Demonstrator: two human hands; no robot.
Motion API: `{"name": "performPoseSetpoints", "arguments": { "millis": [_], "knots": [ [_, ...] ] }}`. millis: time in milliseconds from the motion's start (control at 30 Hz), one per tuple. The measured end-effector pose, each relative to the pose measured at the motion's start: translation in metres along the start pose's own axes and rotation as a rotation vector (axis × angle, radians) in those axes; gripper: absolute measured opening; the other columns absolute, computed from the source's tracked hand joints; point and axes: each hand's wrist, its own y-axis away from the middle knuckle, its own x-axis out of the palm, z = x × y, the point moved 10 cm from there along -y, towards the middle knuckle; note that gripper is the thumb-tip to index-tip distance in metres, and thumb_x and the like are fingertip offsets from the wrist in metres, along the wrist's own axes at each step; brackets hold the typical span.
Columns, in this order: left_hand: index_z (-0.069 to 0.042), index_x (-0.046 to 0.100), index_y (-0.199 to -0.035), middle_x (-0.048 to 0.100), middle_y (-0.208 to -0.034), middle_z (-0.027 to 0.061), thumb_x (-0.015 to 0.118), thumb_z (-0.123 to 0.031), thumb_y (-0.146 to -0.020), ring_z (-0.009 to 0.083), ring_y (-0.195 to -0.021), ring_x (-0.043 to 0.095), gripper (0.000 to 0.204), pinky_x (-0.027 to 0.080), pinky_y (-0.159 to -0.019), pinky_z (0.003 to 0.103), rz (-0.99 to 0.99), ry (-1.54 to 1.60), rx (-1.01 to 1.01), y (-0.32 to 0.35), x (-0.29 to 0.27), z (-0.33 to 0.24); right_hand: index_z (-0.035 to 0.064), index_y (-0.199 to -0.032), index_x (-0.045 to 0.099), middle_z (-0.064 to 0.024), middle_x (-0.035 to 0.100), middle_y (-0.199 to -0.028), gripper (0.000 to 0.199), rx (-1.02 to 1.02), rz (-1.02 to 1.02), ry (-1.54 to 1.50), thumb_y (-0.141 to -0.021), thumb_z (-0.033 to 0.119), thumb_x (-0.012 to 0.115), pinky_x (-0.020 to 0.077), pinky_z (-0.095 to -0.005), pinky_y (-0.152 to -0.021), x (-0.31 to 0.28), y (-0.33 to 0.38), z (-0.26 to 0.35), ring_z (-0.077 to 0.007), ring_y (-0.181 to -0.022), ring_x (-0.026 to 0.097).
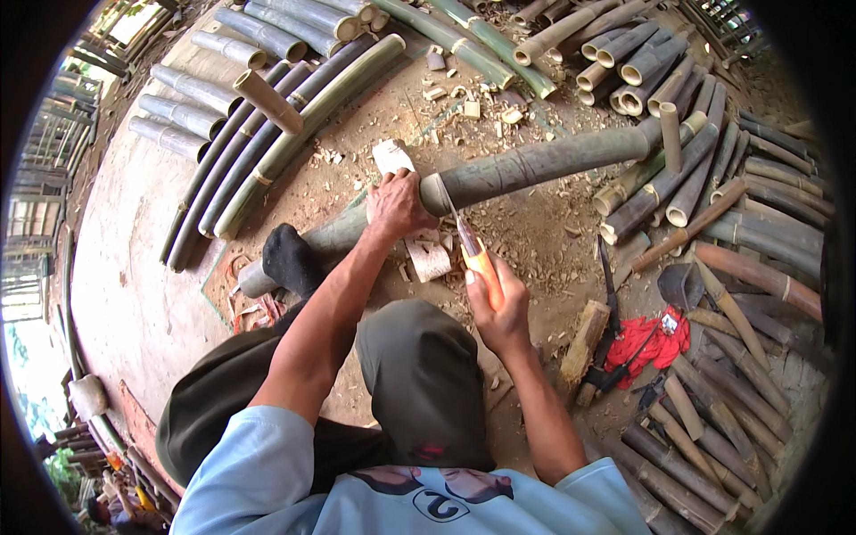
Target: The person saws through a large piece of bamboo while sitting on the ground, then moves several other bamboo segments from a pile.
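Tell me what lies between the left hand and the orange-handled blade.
In the head view, a short end of bamboo lies between the left hand and the blade.

Left bare hand: palm down, fingers bent
Right bare hand: closed, gripping
Bare forearms: slanting forward, inward

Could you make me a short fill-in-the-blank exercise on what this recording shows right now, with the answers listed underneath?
1. The right hand grips a tool by its ____ handle.
2. The left hand is on a thick pole of ____.
3. A sock-covered foot rests on the ____ side of the left hand.
4. A crumpled ____ cloth lies to the right of the right hand.

Missing words: orange; bamboo; left; red
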Motion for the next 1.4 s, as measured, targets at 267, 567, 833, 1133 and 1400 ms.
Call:
{"name": "performPoseSetpoints", "arguments": {
  "millis": [267, 567, 833, 1133, 1400],
  "knots": [
    [-0.008, 0.067, -0.115, 0.063, -0.123, 0.0086, 0.093, -0.037, -0.052, 0.0311, -0.123, 0.052, 0.074, 0.041, -0.102, 0.054, 0.17, 0.081, 0.093, -0.015, 0.003, -0.009, -0.0033, -0.132, 0.057, -0.0204, 0.07, -0.101, 0.046, -0.161, -0.085, 0.001, -0.095, 0.025, 0.058, 0.0557, -0.0369, -0.079, 0.0, 0.02, -0.051, -0.0281, -0.088, 0.072],
    [-0.007, 0.063, -0.109, 0.06, -0.119, 0.0095, 0.084, -0.024, -0.053, 0.0276, -0.122, 0.053, 0.063, 0.039, -0.099, 0.052, -0.251, 0.016, 0.013, 0.013, -0.019, -0.015, -0.0032, -0.096, 0.062, -0.0228, 0.063, -0.075, 0.026, 0.024, 0.004, 0.099, -0.096, 0.023, 0.06, 0.0477, -0.0452, -0.063, -0.012, -0.042, 0.069, -0.038, -0.07, 0.065],
    [-0.009, 0.063, -0.114, 0.06, -0.122, 0.0089, 0.094, -0.034, -0.049, 0.0324, -0.122, 0.054, 0.076, 0.043, -0.098, 0.057, -0.068, 0.026, -0.024, 0.003, -0.002, -0.001, -0.004, -0.129, 0.058, -0.0201, 0.07, -0.096, 0.039, 0.06, -0.035, 0.044, -0.099, 0.019, 0.055, 0.0544, -0.0385, -0.075, -0.032, 0.099, 0.022, -0.0286, -0.083, 0.071],
    [-0.008, 0.063, -0.114, 0.06, -0.121, 0.0093, 0.092, -0.034, -0.052, 0.0319, -0.121, 0.055, 0.074, 0.045, -0.095, 0.058, -0.121, 0.007, 0.018, -0.015, 0.004, -0.021, 0.0006, -0.092, 0.061, -0.0203, 0.062, -0.069, 0.026, -0.202, -0.151, 0.079, -0.098, 0.025, 0.06, 0.0482, -0.0426, -0.057, -0.001, -0.036, 0.034, -0.0374, -0.064, 0.064],
    [-0.007, 0.064, -0.11, 0.059, -0.122, 0.0101, 0.092, -0.03, -0.055, 0.0325, -0.121, 0.055, 0.065, 0.045, -0.097, 0.055, -0.014, 0.007, -0.045, 0.001, -0.002, 0.008, -0.0085, -0.131, 0.057, -0.0222, 0.071, -0.112, 0.04, -0.09, -0.065, 0.047, -0.099, 0.015, 0.056, 0.0553, -0.0379, -0.087, -0.057, 0.159, 0.018, -0.0285, -0.102, 0.072]
  ]
}}
